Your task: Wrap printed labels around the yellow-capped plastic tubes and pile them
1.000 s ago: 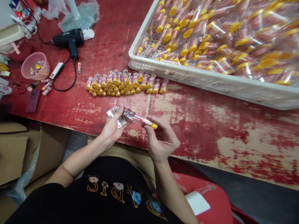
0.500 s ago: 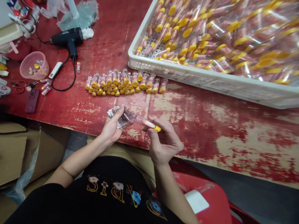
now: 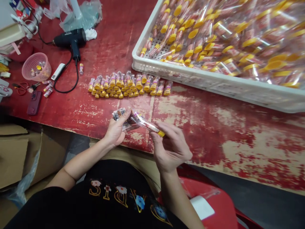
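Note:
My left hand (image 3: 116, 128) is closed with the thumb on top of some flat printed plastic sleeves (image 3: 118, 113). In my right hand (image 3: 170, 144), thumb and fingers pinch a clear plastic tube (image 3: 145, 123) by its yellow-capped end (image 3: 161, 133). The tube slants up and left, its far end at the fingers of my left hand. Purple print shows at that end; whether it lies inside a sleeve I cannot tell. Beyond my hands on the red table lies a stacked row of small labelled tubes (image 3: 119, 81) with yellow caps.
A white crate (image 3: 190, 70) full of yellow-capped tubes stands at the back right. To the left are a black heat gun (image 3: 75, 39) with its cord, a pink basket (image 3: 30, 66), scissors (image 3: 21, 89) and a phone (image 3: 34, 103). A red chair (image 3: 221, 203) stands below the table edge.
The tube's far end has moved up at my left fingers, where more purple print shows along it. My right hand has shifted slightly right, still gripping the capped end.

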Available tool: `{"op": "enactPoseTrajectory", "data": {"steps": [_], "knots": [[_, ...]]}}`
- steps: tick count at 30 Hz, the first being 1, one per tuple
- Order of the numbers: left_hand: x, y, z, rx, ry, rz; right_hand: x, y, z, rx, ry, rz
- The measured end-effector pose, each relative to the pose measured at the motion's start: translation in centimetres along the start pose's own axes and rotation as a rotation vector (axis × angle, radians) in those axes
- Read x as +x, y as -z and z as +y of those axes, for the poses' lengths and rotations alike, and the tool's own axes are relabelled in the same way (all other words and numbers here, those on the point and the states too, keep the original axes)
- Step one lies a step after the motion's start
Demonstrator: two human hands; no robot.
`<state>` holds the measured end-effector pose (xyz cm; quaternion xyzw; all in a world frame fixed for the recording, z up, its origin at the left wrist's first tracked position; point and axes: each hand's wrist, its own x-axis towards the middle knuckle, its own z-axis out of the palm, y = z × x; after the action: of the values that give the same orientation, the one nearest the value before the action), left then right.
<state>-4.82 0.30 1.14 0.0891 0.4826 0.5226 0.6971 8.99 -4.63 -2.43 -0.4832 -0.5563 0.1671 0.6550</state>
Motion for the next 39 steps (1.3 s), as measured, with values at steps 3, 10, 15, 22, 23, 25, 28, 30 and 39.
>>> {"op": "enactPoseTrajectory", "data": {"steps": [3,10,15,22,23,25,28,30,39], "knots": [[-0.3,-0.1,0.2,0.012,-0.035,-0.025,-0.1,0.4,-0.2,-0.037,0.046,-0.115],[-0.9,0.2,-0.8,0.118,-0.104,-0.067,-0.4,0.1,-0.1,0.034,-0.053,-0.218],[-1.2,0.3,-1.8,0.172,-0.157,-0.103,0.3,-1.3,-0.3,-0.023,-0.017,-0.082],[-1.3,0.3,-1.7,0.175,-0.174,-0.109,0.5,-1.7,-0.7,-0.017,-0.029,0.007],[-1.3,0.3,-1.7,0.174,-0.169,-0.109,0.5,-1.7,-0.6,-0.021,-0.032,0.007],[-1.3,0.3,-1.7,0.170,-0.155,-0.105,0.5,-1.8,-0.4,-0.040,-0.042,0.006],[-1.3,0.3,-1.7,0.159,-0.138,-0.092,0.2,-1.7,-0.4,-0.069,-0.067,-0.002],[-1.2,0.3,-1.7,0.150,-0.129,-0.089,0.0,-1.7,-0.4,-0.071,-0.079,-0.005],[0.4,0.7,-0.2,-0.020,0.010,-0.089,5.5,-7.2,7.0,-0.100,-0.171,0.071]]}}
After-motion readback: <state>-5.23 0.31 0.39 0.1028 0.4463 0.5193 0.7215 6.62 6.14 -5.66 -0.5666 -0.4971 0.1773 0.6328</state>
